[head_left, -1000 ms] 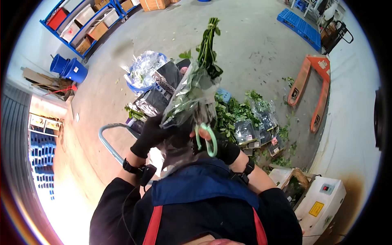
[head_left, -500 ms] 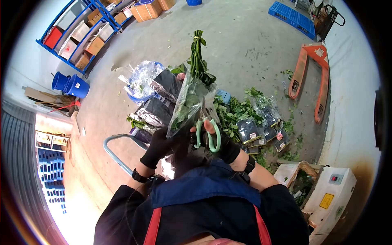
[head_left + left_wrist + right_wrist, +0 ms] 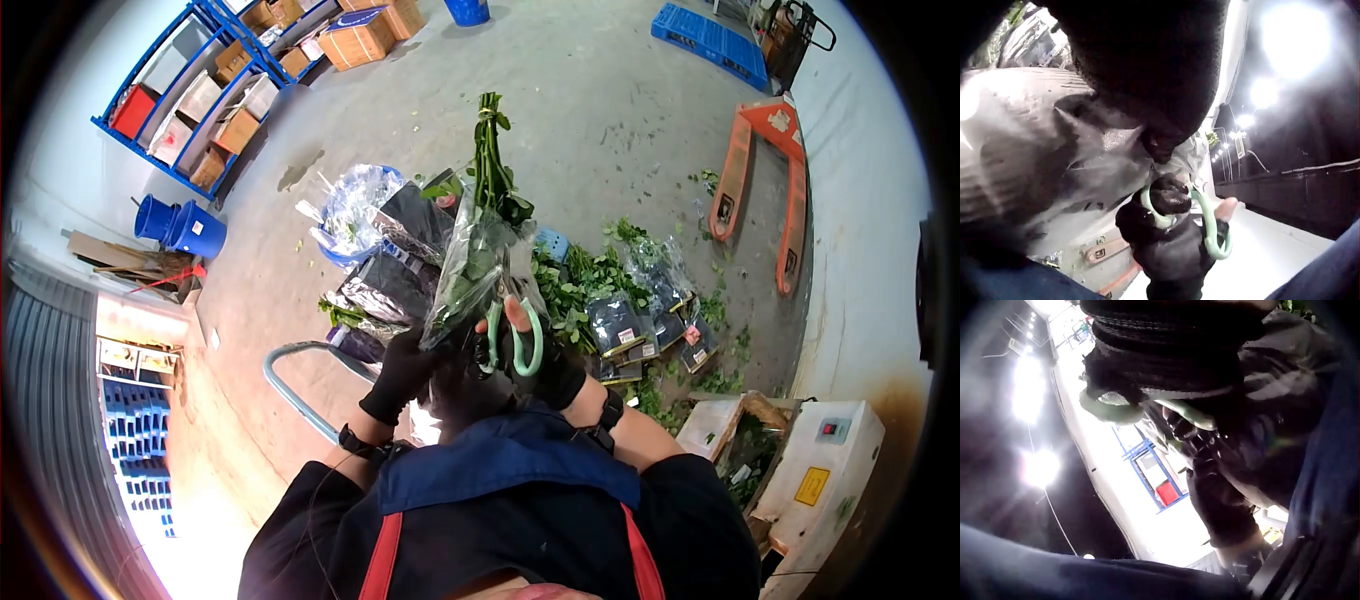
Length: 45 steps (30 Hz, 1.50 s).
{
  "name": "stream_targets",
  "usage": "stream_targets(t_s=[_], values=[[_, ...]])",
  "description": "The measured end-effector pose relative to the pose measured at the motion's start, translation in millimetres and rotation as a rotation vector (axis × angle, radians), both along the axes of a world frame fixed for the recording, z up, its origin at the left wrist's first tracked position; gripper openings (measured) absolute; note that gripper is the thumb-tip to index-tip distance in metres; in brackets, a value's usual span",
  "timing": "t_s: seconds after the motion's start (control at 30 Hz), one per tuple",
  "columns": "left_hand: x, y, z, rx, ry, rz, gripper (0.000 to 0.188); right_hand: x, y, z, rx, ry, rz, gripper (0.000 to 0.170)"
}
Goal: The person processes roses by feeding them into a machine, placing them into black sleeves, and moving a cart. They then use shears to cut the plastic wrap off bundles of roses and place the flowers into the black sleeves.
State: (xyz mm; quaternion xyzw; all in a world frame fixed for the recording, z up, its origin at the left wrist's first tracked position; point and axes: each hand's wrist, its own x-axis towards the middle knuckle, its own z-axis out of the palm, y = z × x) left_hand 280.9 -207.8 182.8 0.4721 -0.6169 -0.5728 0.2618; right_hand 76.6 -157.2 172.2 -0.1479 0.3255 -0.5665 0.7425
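In the head view, a bunch of leafy green stems [image 3: 488, 165], tied near its cut ends, points away from the body. Its lower part sits inside a clear and dark plastic sleeve [image 3: 462, 270]. My left hand [image 3: 408, 368], in a black glove, grips the sleeve on its left side. Green-handled scissors [image 3: 537, 345] are in my gloved right hand [image 3: 556, 370], whose bare fingertips show through the handle loops. The scissor blades overlap the sleeve. In the left wrist view the scissors [image 3: 1210, 228] and right hand [image 3: 1175, 250] sit close to the wrap; the left fingers are mostly hidden.
Wrapped bunches [image 3: 385, 285] and a blue tub of plastic [image 3: 350, 258] stand ahead left, beside a curved metal rail [image 3: 290, 395]. To the right lie leafy bunches in dark sleeves [image 3: 615, 325], an orange pallet jack [image 3: 735, 175] and a white machine [image 3: 825, 470].
The stems have swung more upright in the head view and come nearer the body. Both hands keep their holds, the scissors staying by the sleeve. The head view has shifted slightly.
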Motion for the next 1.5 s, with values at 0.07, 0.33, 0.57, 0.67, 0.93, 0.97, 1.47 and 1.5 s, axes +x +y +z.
stream_targets(t_s=[0.07, 0.33, 0.57, 0.67, 0.93, 0.97, 1.47, 1.5], values=[[0, 0, 4, 0.013, -0.012, 0.000, 0.028, -6, -2, -3, -0.002, 0.032, 0.046, 0.052], [21, 0, 6, 0.092, 0.111, 0.090, 0.027, -70, -4, -21, -0.027, -0.015, -0.338, 0.034], [35, -2, 6, 0.111, 0.203, 0.146, 0.029, -103, 34, -56, 0.054, 0.665, 0.201, 0.031], [35, -3, 14, 0.130, 0.314, 0.157, 0.028, -112, 44, -82, -0.333, 1.131, 0.201, 0.037], [30, -9, 11, 0.017, 0.254, 0.131, 0.027, -124, 51, -28, -0.342, 1.356, 0.132, 0.043], [30, -10, 12, -0.048, 0.178, 0.153, 0.026, -123, 55, -25, -0.349, 1.399, 0.115, 0.042], [3, 20, -14, -0.542, -0.460, -0.041, 0.032, -99, -31, 48, -0.278, 0.166, -0.094, 0.050], [3, 22, -18, -0.566, -0.477, -0.039, 0.032, -98, -30, 43, -0.247, 0.190, -0.108, 0.049]])
